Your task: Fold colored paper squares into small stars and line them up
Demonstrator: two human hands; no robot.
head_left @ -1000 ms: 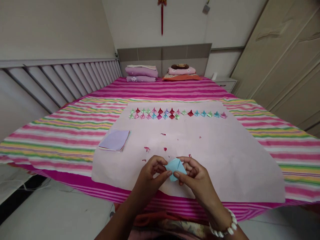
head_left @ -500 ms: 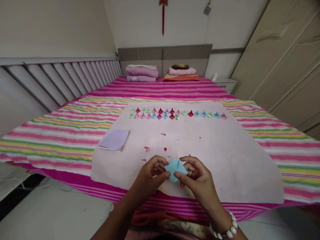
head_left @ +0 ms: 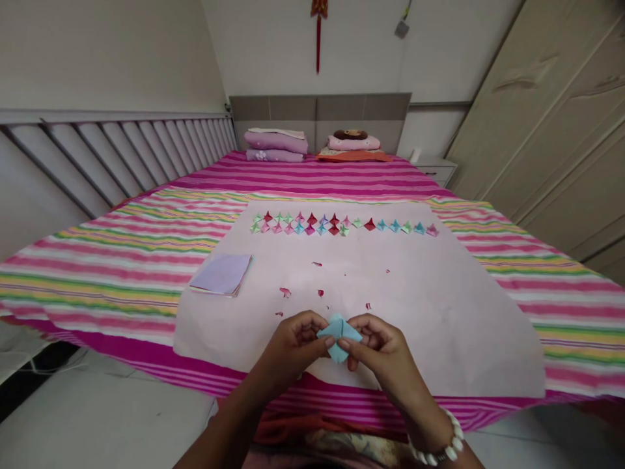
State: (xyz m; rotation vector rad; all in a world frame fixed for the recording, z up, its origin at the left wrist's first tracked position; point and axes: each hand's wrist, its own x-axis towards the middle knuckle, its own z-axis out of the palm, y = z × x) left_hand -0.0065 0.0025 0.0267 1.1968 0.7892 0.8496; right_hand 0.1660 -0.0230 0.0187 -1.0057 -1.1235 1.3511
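Note:
Between my two hands is a light blue folded origami paper (head_left: 340,331), held above the near part of a large pale sheet (head_left: 439,319). My left hand (head_left: 301,339) pinches its left corner between thumb and fingers. On the other side my right hand (head_left: 378,339) grips the right part, its thumb pressed on the front near the middle crease. The fingers behind the paper are partly hidden. A stack of square papers (head_left: 222,273), lilac on top, lies on the sheet to the left. Small dark red paper scraps (head_left: 285,292) are scattered beyond my hands.
Two rows of small folded paper pieces (head_left: 311,221) in several colours run across the sheet's far part. Striped bedding (head_left: 122,267) surrounds the sheet. Folded quilts (head_left: 276,142) sit by the headboard (head_left: 273,104). A white railing (head_left: 146,150) borders the left, a wardrobe (head_left: 551,130) the right.
Both hands have drawn slightly closer together around the blue paper, and its sides now look more pinched inward. The right index finger has curled down from the upper edge. The view has shifted slightly.

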